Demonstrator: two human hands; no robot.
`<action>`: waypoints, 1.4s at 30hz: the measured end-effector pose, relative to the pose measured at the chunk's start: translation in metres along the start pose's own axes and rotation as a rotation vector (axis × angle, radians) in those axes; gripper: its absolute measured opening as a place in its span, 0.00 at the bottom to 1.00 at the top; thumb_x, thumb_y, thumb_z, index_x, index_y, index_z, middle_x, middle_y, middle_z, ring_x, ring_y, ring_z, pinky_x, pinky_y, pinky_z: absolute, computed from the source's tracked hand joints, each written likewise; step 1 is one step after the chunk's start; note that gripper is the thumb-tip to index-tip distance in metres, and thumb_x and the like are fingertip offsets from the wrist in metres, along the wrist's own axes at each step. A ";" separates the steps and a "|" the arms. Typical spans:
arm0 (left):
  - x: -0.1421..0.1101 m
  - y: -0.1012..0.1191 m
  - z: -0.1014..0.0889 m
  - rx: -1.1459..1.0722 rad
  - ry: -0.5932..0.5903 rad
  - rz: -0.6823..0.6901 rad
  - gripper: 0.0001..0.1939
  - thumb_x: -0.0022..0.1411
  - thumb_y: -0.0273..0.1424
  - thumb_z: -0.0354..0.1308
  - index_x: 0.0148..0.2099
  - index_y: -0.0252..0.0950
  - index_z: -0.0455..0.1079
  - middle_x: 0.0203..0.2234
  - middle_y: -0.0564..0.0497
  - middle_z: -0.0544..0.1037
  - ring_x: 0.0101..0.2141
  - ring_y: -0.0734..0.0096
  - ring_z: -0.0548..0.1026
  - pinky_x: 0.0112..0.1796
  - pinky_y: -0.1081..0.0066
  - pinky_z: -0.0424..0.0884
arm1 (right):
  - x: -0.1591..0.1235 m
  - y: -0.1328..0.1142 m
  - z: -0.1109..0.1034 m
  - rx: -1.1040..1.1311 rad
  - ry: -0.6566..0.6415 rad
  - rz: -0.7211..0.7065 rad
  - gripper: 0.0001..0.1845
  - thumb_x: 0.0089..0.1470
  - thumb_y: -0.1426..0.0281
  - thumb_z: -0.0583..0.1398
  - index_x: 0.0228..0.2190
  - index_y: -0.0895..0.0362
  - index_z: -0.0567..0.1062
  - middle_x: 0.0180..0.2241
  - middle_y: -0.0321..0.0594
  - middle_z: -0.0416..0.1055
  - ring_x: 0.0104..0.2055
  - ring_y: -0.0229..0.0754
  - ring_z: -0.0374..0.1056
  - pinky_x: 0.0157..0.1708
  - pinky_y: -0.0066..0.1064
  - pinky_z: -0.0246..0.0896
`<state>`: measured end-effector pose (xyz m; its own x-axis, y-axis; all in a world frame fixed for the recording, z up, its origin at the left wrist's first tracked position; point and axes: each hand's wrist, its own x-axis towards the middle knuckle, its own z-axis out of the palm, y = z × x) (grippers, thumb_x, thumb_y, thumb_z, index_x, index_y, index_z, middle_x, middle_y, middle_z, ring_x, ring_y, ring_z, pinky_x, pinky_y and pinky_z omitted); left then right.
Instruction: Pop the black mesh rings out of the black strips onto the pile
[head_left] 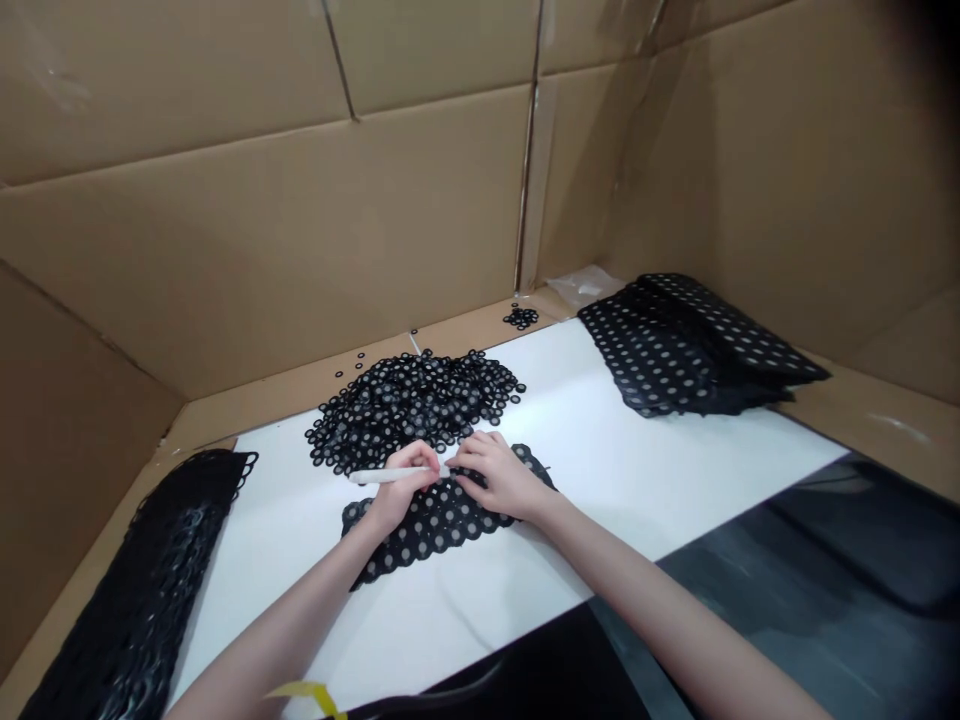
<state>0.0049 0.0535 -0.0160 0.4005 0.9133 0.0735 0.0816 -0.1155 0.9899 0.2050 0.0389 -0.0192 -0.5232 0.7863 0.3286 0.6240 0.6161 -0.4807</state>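
A black sheet of joined rings (427,537) with pale round centres lies flat in front of me. My left hand (409,480) is closed around a white pen-like tool (369,476), its tip pointing right toward my other hand. On the right part of the sheet rests my right hand (495,474), thumb and fingertips drawn together near the tool's tip; what they pinch, if anything, is too small to make out. Just beyond both hands rises a heap of loose black rings (412,395).
A stack of black ring sheets (675,350) lies at the back right. Another black stack (150,590) runs along the left edge. Cardboard walls (300,240) enclose the white board (577,430). A few loose rings (521,318) and a clear plastic bag (585,285) lie at the back.
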 end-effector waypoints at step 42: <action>-0.009 0.012 0.004 0.260 -0.094 0.241 0.15 0.66 0.35 0.48 0.33 0.34 0.71 0.33 0.47 0.73 0.37 0.65 0.71 0.41 0.68 0.63 | 0.006 -0.007 0.008 0.170 -0.025 0.253 0.09 0.49 0.82 0.57 0.30 0.56 0.68 0.34 0.35 0.70 0.42 0.42 0.58 0.43 0.38 0.43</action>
<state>0.0064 0.0425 -0.0054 0.5178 0.8093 0.2772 0.1991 -0.4291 0.8810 0.1931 0.0390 -0.0200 -0.3791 0.9111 0.1618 0.6314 0.3825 -0.6746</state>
